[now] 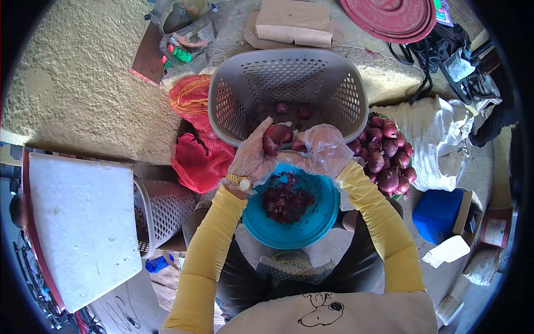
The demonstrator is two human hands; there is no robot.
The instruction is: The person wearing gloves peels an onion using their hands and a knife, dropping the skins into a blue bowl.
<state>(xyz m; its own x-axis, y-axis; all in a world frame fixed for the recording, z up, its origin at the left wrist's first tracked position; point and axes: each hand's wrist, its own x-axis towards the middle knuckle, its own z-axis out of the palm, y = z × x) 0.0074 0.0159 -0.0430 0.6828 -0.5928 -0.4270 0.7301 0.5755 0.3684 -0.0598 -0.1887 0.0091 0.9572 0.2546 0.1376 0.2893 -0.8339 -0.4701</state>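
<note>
My left hand (253,158), in a clear plastic glove with a gold watch at the wrist, is closed around a red onion (277,138). Close beside it, my right hand (327,149), also gloved, has its fingers curled in near the onion. A small reddish piece shows at its fingertips, but what it grips is hard to make out. Both hands are above the near rim of a grey perforated basket (222,111), which has a few red onions (305,111) inside. Below the hands, a blue basin (328,214) contains dark red onion skins (286,200).
A heap of red onions (388,147) lies right of the basket, beside a white sack (439,125). Red mesh bags (203,158) lie to the left. Farther left are a second basket (167,209) and a white board (83,222). A blue container (436,214) stands at right.
</note>
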